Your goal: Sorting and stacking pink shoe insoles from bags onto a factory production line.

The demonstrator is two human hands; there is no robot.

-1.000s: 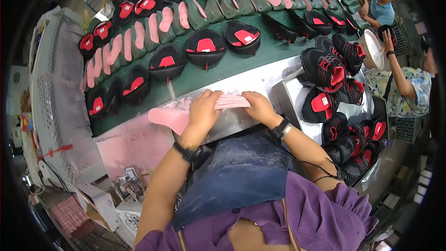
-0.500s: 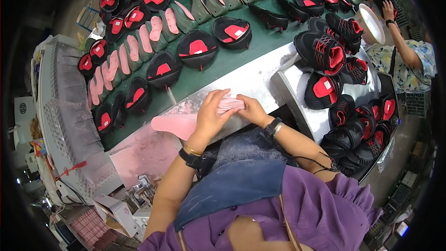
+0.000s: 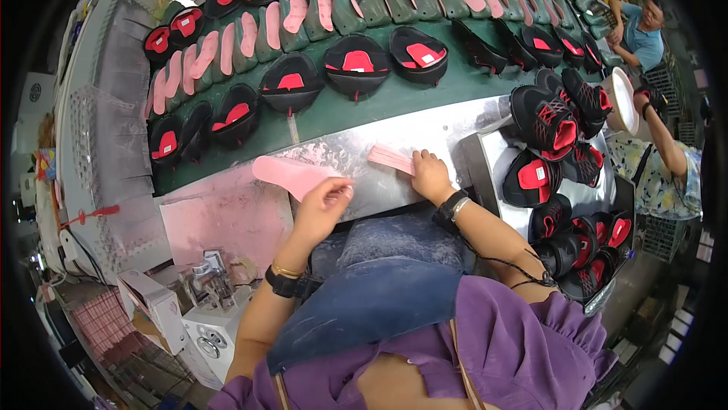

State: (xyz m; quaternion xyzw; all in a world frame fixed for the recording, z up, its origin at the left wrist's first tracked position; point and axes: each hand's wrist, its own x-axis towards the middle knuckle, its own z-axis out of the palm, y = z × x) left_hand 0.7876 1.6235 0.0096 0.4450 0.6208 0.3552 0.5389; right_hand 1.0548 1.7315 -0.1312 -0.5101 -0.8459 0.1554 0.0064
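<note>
My right hand [image 3: 431,176] grips the near end of a stack of thin pink insoles [image 3: 390,158], held low over the metal worktop [image 3: 455,118]. The fingers cover that end of the stack. Left of it, my left hand [image 3: 322,209] is off the stack, its fingers loosely curled and somewhat apart. I see nothing between them. Beside that hand a larger pink sole-shaped piece [image 3: 284,175] lies across the worktop's pink-dusted left part; the hand hides its near end.
Beyond, a green conveyor [image 3: 318,125] carries black-and-red shoe uppers [image 3: 356,65] and green lasts [image 3: 345,12] with pink insoles. Black shoes [image 3: 546,118] pile on a metal stand at right. A grey machine housing [image 3: 114,106] stands left. Two people work at far right, near a white bowl [image 3: 622,99].
My left hand has let go of the insole stack and moved down and left. The stack has stayed in my right hand, which has moved right. The view has shifted.
</note>
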